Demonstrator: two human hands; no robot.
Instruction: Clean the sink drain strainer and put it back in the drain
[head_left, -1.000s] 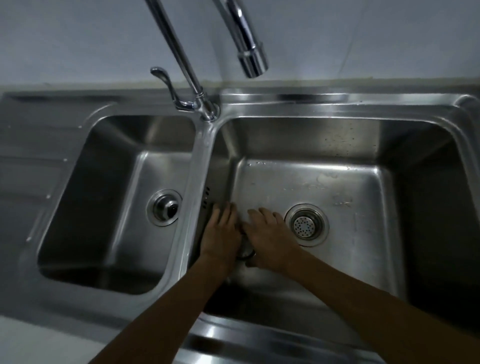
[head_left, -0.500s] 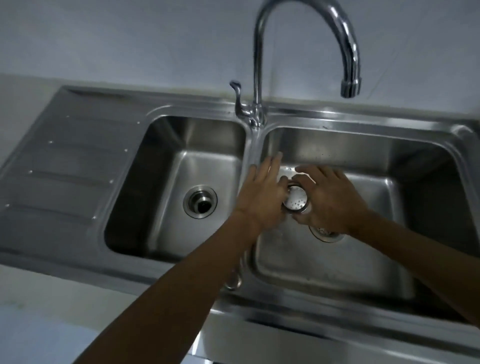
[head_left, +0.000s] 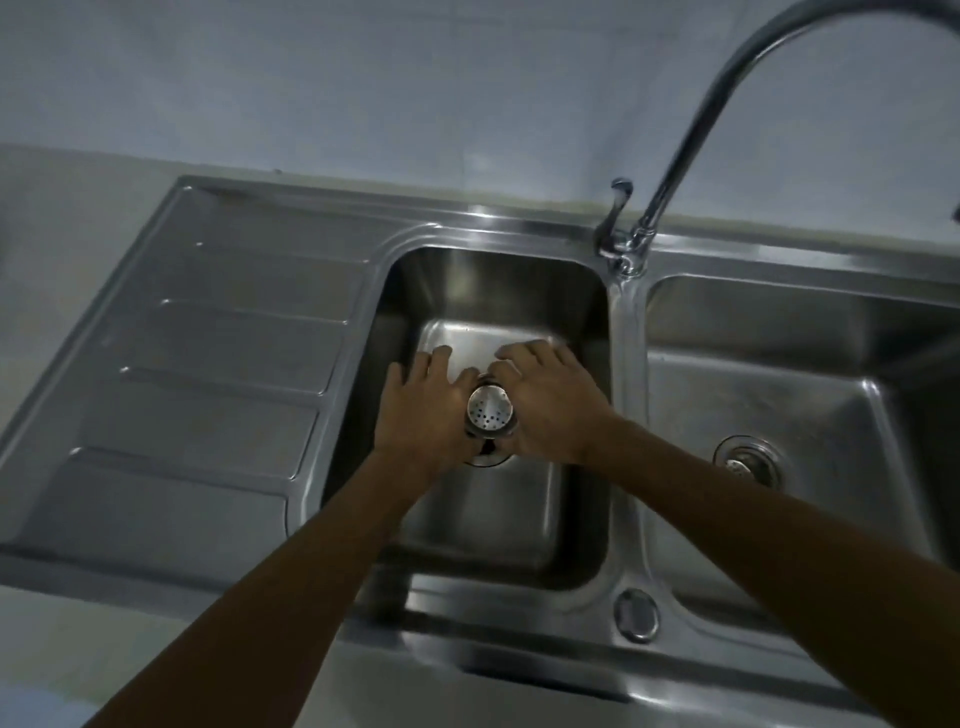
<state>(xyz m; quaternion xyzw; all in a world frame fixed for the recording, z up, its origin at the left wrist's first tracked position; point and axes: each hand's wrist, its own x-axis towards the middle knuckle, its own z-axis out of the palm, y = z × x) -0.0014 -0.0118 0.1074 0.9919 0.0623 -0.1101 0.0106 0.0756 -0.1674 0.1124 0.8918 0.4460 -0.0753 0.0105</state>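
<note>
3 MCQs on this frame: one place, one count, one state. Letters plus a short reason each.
1. Where is the perforated steel drain strainer?
A. lying on the ribbed draining board
B. held between both hands over the left basin's drain
C. seated in the right basin's drain

2. How many basins does the stainless steel sink have?
A. one
B. two
C. three

3. What is the curved chrome tap doing?
A. no water visible
B. running a stream into the left basin
C. spraying onto the draining board

Answers:
1 B: the left hand and right hand flank the strainer, with the left basin's drain ring just below it.
2 B: two basins sit side by side, split by a steel ridge.
3 A: no stream shows anywhere in the frame; the spout tip is cut off at the edge.
</note>
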